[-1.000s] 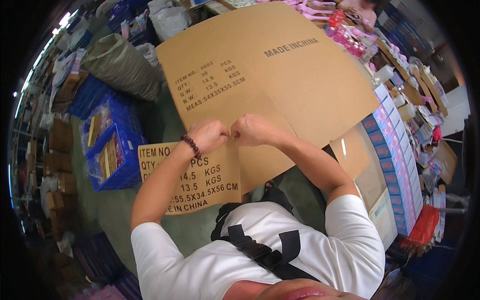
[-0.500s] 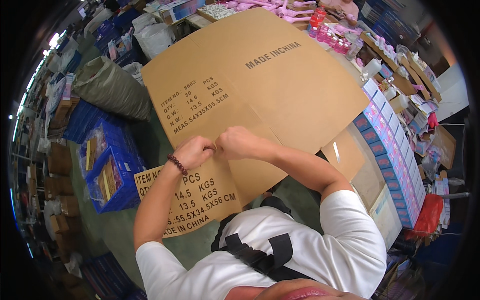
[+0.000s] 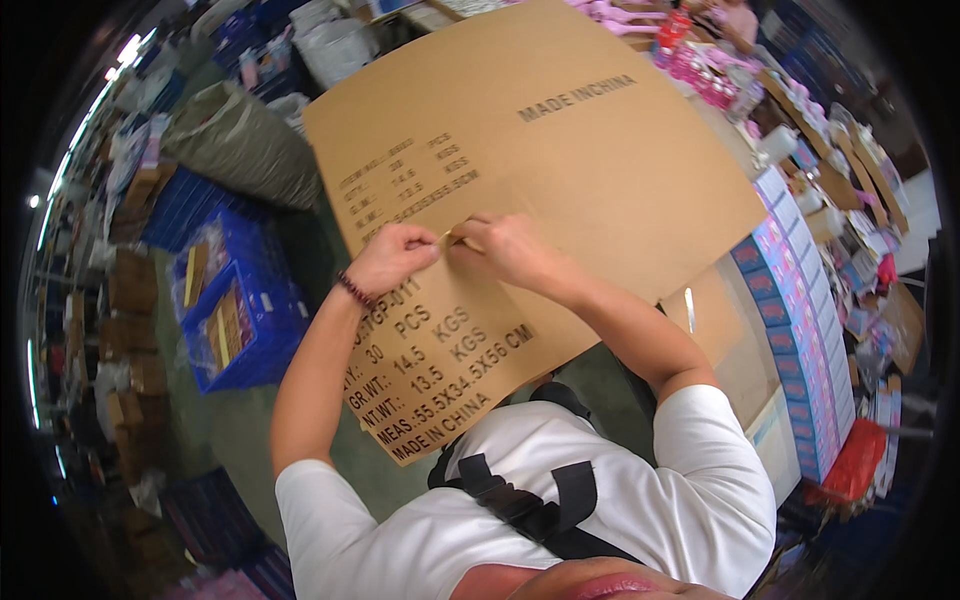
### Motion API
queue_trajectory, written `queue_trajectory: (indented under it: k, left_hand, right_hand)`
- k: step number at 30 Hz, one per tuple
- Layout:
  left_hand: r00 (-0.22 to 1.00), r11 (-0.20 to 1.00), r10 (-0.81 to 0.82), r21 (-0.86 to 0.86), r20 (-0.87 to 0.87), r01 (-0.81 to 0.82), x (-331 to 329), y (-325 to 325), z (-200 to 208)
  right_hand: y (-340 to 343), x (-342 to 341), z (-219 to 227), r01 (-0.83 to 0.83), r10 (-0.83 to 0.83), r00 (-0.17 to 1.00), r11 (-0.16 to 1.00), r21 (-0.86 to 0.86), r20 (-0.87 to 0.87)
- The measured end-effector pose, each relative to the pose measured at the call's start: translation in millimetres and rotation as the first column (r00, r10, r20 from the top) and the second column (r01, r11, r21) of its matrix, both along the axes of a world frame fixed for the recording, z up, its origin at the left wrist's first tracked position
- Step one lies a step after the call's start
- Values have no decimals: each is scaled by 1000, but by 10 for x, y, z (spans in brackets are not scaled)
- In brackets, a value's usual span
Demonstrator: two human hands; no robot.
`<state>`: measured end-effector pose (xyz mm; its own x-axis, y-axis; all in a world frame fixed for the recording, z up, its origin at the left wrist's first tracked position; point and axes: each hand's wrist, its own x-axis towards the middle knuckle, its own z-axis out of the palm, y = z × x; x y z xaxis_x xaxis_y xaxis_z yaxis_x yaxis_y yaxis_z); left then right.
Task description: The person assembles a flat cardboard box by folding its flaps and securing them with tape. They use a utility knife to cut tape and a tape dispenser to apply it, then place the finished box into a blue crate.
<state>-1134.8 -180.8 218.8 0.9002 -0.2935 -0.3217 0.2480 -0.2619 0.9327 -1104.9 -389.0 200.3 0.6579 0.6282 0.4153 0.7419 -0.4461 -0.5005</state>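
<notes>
A large flat cardboard sheet point(image 3: 640, 190) with dark printing lies spread in front of me. Over its near edge hangs a smaller brown printed sheet point(image 3: 440, 350), its lower part reaching toward my waist. My left hand point(image 3: 393, 260) is closed in a pinch at the top of this smaller sheet. Close beside it, my right hand point(image 3: 508, 252) pinches there too, the fingertips of both hands nearly meeting. A small pale edge shows between them; what it belongs to is hard to make out.
Blue plastic crates point(image 3: 245, 320) and a bulging grey-green sack point(image 3: 240, 145) stand to the left. Along the right runs a row of stacked small boxes point(image 3: 800, 330), with a red bag point(image 3: 855, 460) at its near end. Another person point(image 3: 740, 22) is at the far right.
Both hands have moved a little away from me. The smaller sheet has swung to the right and shows more of its print. My view has shifted slightly.
</notes>
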Motion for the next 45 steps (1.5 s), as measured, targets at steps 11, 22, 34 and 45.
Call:
queue_trajectory:
  k: [11,22,34,45]
  left_hand:
    - [999,993,-35,-110,-40,31,-67,222,-65]
    - [975,922,-17,-381,-220,-70,-35,410,-149]
    - [952,933,24,-335,-305,-131,10,620,-157]
    - [945,917,-25,-384,-326,-108,-117,706,-42]
  right_hand:
    - [171,13,104,-81,91,973,995,-56,211]
    - [290,16,136,-201,219,868,976,-88,445]
    - [469,12,128,-332,327,781,939,-91,532]
    - [687,36,16,-275,209,842,959,62,498]
